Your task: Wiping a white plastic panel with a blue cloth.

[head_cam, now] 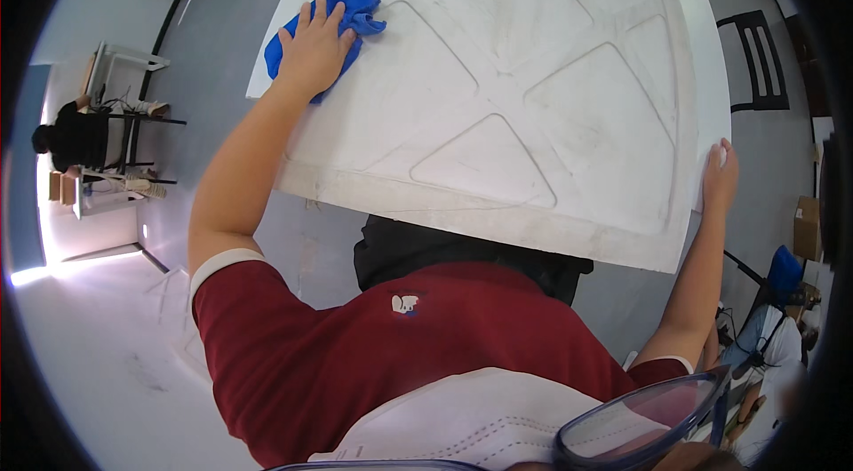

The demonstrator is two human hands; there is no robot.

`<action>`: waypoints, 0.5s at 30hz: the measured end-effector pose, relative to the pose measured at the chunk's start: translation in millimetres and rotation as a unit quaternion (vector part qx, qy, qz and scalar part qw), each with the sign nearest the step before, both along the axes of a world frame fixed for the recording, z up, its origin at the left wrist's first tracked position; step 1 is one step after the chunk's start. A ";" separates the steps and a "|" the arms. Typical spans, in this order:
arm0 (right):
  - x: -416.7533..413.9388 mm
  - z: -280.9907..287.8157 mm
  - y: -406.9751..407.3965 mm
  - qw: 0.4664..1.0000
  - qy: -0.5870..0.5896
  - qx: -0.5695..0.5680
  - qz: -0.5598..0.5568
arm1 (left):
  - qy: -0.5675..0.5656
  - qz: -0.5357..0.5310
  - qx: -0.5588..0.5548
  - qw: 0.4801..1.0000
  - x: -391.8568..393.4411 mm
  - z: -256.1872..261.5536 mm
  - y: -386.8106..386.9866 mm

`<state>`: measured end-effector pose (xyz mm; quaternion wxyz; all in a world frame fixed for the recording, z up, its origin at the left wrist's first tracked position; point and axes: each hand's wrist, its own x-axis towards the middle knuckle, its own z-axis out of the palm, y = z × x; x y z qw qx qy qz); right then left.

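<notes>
A large off-white panel [493, 91] with raised or grooved triangular outlines and grey smudges lies on a white tabletop [710, 91]. Near its far left corner, my left hand [316, 48] presses flat on a crumpled blue cloth [360, 1], fingers spread; the cloth reaches over the panel's left border. My right hand [721, 178] rests at the tabletop's right edge, beside the panel's near right corner, with no object visible in it. The near edge of the panel overhangs in front of my body.
At the far left a person [80, 131] in a black top sits by white tables [126, 56]. A black slatted chair [760, 61] stands on the grey floor to the right. Beyond my right arm are a cardboard box [806, 228], a blue bag-like item [786, 274] and another person, partly visible.
</notes>
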<state>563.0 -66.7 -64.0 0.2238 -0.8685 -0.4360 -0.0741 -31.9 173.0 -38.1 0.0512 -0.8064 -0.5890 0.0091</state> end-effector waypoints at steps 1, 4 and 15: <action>-7.4 3.3 2.1 1.000 0.006 -0.005 -0.015 | 0.010 0.000 0.008 1.000 0.3 -0.7 1.2; -6.2 3.1 1.4 0.999 -0.003 -0.011 -0.030 | 0.008 -0.012 0.010 1.000 0.0 -1.1 4.5; -16.4 8.9 2.0 0.999 -0.021 -0.010 -0.047 | -0.210 0.003 0.016 0.978 18.5 -3.5 62.4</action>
